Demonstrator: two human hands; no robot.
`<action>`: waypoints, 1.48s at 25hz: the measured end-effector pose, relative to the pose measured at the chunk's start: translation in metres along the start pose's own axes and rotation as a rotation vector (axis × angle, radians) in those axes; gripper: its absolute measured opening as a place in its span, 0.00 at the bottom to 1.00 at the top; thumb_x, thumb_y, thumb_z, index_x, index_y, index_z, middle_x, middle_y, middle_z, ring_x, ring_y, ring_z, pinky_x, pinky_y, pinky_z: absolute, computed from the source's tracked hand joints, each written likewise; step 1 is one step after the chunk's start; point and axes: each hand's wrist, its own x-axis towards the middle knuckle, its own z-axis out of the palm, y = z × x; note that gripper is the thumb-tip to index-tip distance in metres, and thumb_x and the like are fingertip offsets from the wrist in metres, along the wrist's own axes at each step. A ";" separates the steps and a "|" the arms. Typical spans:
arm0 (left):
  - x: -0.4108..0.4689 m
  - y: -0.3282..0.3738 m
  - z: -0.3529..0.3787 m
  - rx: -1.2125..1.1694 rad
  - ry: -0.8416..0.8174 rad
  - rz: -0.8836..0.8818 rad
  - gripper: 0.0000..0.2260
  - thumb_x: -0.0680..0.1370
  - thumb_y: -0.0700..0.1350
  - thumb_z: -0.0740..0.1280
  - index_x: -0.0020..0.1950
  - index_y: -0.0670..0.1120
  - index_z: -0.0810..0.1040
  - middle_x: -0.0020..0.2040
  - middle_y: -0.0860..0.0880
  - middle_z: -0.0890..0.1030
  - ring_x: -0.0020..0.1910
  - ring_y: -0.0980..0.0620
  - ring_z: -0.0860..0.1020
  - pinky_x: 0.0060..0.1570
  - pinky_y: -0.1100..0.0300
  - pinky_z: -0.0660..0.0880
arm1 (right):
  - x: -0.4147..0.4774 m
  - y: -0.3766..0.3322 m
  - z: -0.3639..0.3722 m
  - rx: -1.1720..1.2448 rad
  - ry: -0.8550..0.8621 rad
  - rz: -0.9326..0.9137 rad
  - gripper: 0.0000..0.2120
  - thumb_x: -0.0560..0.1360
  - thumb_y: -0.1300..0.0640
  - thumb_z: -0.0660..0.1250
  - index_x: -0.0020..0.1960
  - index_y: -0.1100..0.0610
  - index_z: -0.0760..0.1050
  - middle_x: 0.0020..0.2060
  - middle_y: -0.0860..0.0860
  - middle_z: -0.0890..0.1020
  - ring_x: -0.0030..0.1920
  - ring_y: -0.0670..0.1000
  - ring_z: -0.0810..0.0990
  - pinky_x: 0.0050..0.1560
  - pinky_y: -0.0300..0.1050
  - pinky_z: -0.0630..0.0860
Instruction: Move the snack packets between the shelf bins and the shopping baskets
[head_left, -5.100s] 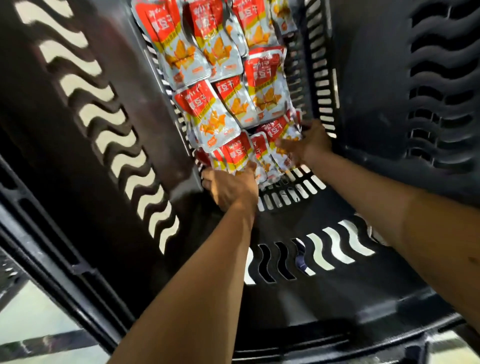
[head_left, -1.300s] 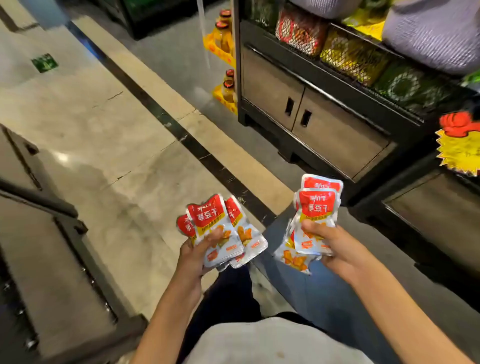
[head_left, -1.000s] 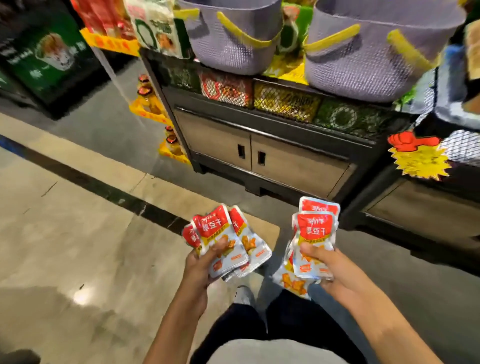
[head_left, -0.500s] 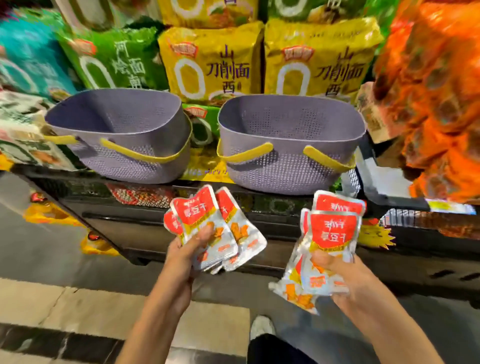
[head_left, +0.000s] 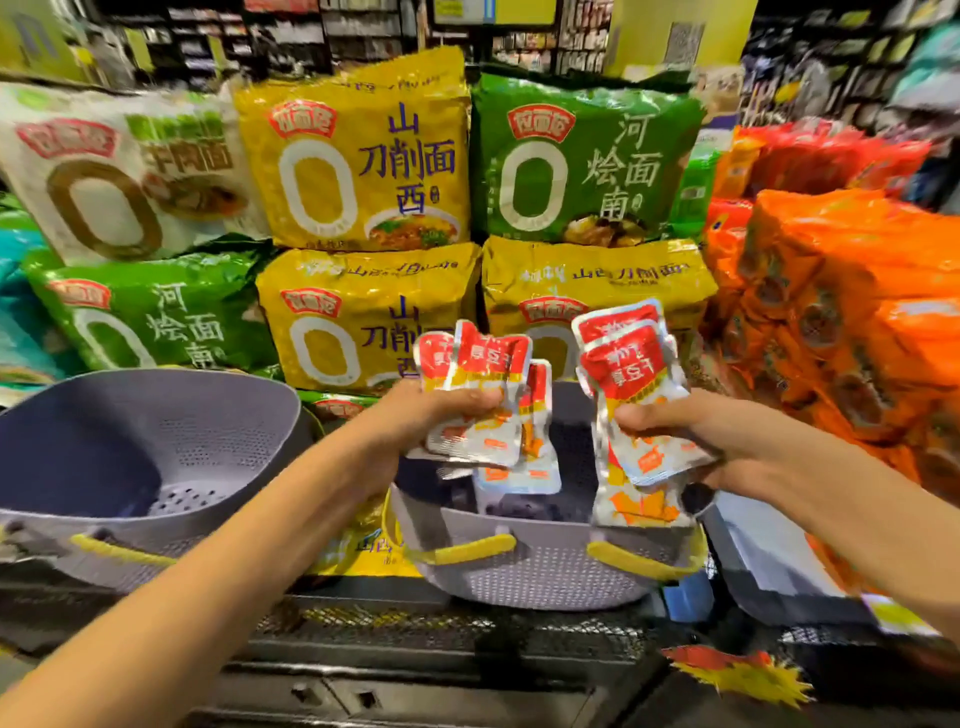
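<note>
Left hand (head_left: 415, 418), right hand (head_left: 727, 441), forearms (head_left: 234, 551) bare.

The left basket (head_left: 104, 452) stood open at the top with its perforated floor showing, so a hand could pass in from above or the near side. Over the mouth of the right basket (head_left: 540, 577), the left hand (head_left: 415, 415) and right hand (head_left: 727, 441) each gripped a fan of snack packets (head_left: 483, 395), with only a slim gap between the bunches. Stacked noodle packs (head_left: 363, 322) walled off the far side close behind both baskets, and a heap of orange packs (head_left: 841, 312) closed the right.
</note>
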 end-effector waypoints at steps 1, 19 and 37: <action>0.011 -0.003 0.000 0.053 -0.033 -0.045 0.08 0.71 0.41 0.71 0.49 0.43 0.82 0.44 0.46 0.85 0.40 0.51 0.83 0.50 0.58 0.80 | 0.014 0.003 -0.002 -0.039 0.021 0.070 0.11 0.58 0.60 0.71 0.40 0.59 0.78 0.31 0.53 0.83 0.28 0.51 0.82 0.37 0.47 0.80; 0.114 -0.062 0.009 1.289 -0.390 -0.679 0.32 0.79 0.59 0.60 0.72 0.36 0.62 0.72 0.43 0.67 0.69 0.46 0.68 0.61 0.59 0.67 | 0.139 0.084 -0.011 -0.871 -0.062 0.703 0.13 0.69 0.48 0.74 0.44 0.57 0.76 0.32 0.51 0.84 0.45 0.53 0.81 0.44 0.46 0.78; 0.092 -0.037 0.001 1.550 -0.169 -0.063 0.27 0.75 0.64 0.62 0.66 0.46 0.71 0.64 0.44 0.76 0.62 0.43 0.74 0.58 0.53 0.72 | 0.115 0.042 0.004 -1.264 -0.016 0.162 0.24 0.75 0.40 0.64 0.59 0.59 0.74 0.51 0.55 0.80 0.55 0.56 0.77 0.52 0.46 0.73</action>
